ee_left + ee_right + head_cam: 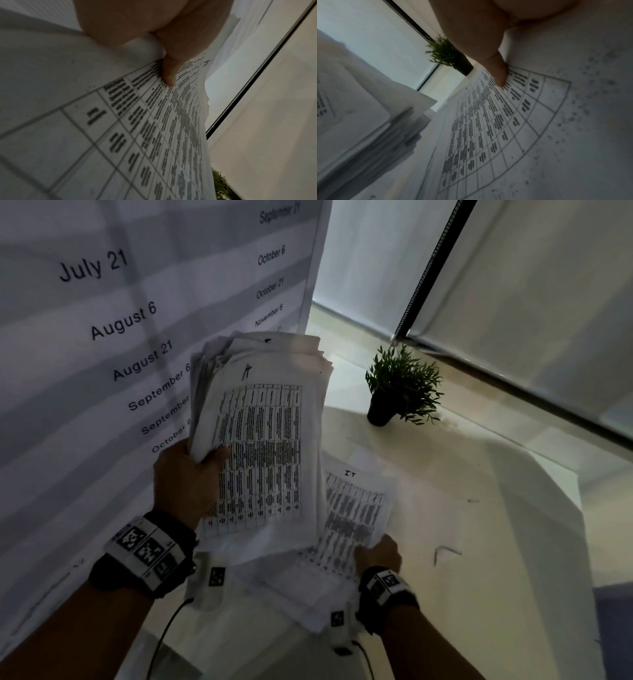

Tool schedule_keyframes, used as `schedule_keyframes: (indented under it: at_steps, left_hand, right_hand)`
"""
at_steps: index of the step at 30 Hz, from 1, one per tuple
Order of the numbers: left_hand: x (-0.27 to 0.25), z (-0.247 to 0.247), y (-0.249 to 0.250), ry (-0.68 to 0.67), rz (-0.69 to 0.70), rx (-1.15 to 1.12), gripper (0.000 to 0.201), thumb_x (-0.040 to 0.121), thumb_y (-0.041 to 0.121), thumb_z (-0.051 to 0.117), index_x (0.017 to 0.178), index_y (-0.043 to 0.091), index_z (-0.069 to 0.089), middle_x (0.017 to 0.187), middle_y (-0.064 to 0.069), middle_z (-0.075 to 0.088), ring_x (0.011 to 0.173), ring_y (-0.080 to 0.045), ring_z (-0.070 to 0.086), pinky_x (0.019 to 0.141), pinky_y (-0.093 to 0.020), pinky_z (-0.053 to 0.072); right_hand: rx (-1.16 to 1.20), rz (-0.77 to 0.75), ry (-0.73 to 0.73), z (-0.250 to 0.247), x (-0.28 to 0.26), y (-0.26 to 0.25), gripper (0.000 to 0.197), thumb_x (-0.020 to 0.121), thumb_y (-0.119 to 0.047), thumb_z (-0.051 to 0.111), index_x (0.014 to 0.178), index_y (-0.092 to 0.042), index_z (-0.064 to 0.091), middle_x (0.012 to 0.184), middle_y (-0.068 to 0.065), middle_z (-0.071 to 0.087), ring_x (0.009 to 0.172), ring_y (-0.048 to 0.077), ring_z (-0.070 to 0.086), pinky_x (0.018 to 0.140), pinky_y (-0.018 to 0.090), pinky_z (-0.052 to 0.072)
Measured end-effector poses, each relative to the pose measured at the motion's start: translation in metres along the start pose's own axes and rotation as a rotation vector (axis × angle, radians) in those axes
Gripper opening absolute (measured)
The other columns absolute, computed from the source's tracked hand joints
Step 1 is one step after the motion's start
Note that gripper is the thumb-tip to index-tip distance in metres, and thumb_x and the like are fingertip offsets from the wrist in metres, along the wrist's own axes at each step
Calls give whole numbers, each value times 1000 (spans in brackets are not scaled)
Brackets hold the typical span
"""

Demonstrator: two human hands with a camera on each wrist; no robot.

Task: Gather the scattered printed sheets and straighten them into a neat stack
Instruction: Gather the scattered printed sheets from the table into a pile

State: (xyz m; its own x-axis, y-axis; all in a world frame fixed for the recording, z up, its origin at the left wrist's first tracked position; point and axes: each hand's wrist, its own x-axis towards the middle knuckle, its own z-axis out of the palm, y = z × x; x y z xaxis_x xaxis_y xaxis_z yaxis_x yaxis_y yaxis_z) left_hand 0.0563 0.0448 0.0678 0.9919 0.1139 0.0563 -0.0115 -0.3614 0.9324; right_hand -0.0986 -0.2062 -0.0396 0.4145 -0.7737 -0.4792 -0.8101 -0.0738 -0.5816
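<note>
My left hand (191, 474) grips a thick, uneven bundle of printed sheets (263, 440) by its left edge and holds it raised and tilted; the thumb (169, 73) presses on the top page's table print. My right hand (376, 553) pinches a loose printed sheet marked "IT" (356, 508) at its near edge, thumb (500, 77) on the printed grid. That sheet lies low to the right of the bundle, partly under it. More white pages (291, 594) fan out beneath both hands. The bundle's ragged edges (399, 129) show in the right wrist view.
A small potted plant (400, 392) stands on the pale table (479, 508) at the back. A large wall calendar with dates (137, 320) hangs at the left. A window frame with a bead cord (435, 265) lies behind. The table edge drops away at the right.
</note>
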Motion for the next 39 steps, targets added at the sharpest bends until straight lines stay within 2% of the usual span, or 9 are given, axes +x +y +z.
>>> schedule_keyframes:
  at_steps: [3, 5, 16, 19, 24, 29, 32, 35, 39]
  left_hand:
    - [-2, 6, -19, -95, -106, -48, 24, 83, 23, 72, 85, 0, 68, 77, -15, 68, 65, -26, 63, 59, -30, 53]
    - [-9, 16, -39, -177, -180, -57, 18, 83, 22, 72, 91, 6, 70, 89, -14, 71, 82, -30, 67, 75, -39, 55]
    - [-37, 71, -115, -411, -626, 179, 38, 83, 19, 74, 109, -7, 66, 91, -15, 62, 70, -26, 56, 75, -30, 48]
    - [-35, 73, -117, -461, -577, 257, 39, 84, 21, 73, 110, -8, 65, 97, -18, 65, 78, -26, 56, 75, -29, 47]
    - [-30, 72, -123, -533, -524, 189, 42, 90, 31, 62, 123, 5, 60, 120, -13, 64, 94, -25, 60, 87, -32, 51]
    - [-21, 64, -123, -480, -690, 55, 73, 94, 63, 31, 128, 5, 58, 126, -16, 61, 103, -29, 61, 97, -36, 48]
    - [-14, 75, -159, -479, -720, 23, 113, 63, 94, 32, 142, 13, 45, 140, -13, 53, 120, -32, 55, 107, -46, 42]
    - [-26, 72, -135, -537, -612, 160, 91, 77, 65, 62, 144, 11, 33, 140, -13, 51, 121, -32, 54, 104, -37, 43]
    - [-32, 72, -132, -515, -488, 308, 56, 90, 20, 62, 138, 4, 37, 133, -19, 54, 117, -34, 55, 99, -36, 44]
  right_hand:
    - [-198, -175, 101, -37, 10, 3, 10, 89, -19, 58, 94, -11, 60, 106, 19, 66, 90, 36, 61, 71, 31, 42]
    - [-309, -295, 188, -56, 19, 5, 12, 88, -15, 57, 81, -7, 53, 83, 18, 62, 81, 39, 61, 62, 31, 36]
    - [-248, -662, 544, -178, -17, -84, 10, 86, -16, 61, 77, -13, 57, 70, 5, 52, 66, 22, 45, 61, 27, 23]
    - [-78, -734, 538, -199, -23, -108, 12, 82, -16, 67, 74, -10, 60, 68, 12, 60, 67, 28, 56, 61, 34, 40]
    - [91, -517, 243, -137, 4, -93, 20, 68, -26, 72, 74, -9, 64, 67, 13, 68, 61, 30, 66, 52, 47, 55]
    - [-58, -274, -104, -25, 24, -36, 53, 83, -15, 69, 133, -8, 51, 130, 16, 59, 115, 32, 58, 100, 41, 48]
    - [-170, -249, -182, 22, 19, -7, 58, 95, -3, 43, 150, -12, 27, 153, 11, 35, 138, 28, 38, 115, 32, 29]
    - [-327, -362, -237, 41, 17, 4, 54, 97, -6, 36, 150, -15, 29, 152, 8, 36, 140, 25, 35, 114, 29, 25]
    - [-349, -105, 132, 16, 38, 7, 63, 87, -36, 59, 143, -18, 35, 142, 13, 41, 126, 38, 42, 101, 46, 39]
